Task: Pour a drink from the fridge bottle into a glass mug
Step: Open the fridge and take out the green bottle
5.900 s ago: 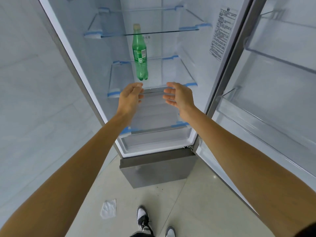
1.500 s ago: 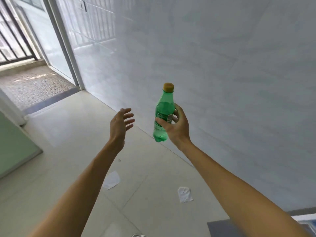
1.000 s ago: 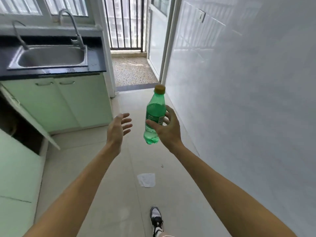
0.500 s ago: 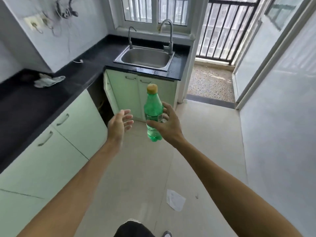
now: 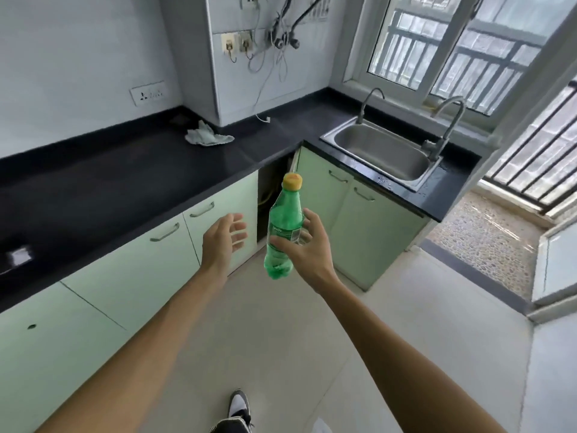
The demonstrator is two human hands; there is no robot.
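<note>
A kitchen corner is shown: a black countertop [image 5: 125, 176] over pale green cabinets [image 5: 150, 264], a steel sink [image 5: 379, 151] beneath a window. A green bottle [image 5: 282, 235] is held upright above the floor, gripped around its label by the right hand [image 5: 304, 248]. The left hand [image 5: 223, 240] is kept just beside it, fingers loosely spread, nothing held.

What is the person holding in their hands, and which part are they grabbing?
The right hand grips the green bottle around its lower middle, at the label, well below the yellow cap. The left hand holds nothing.
</note>
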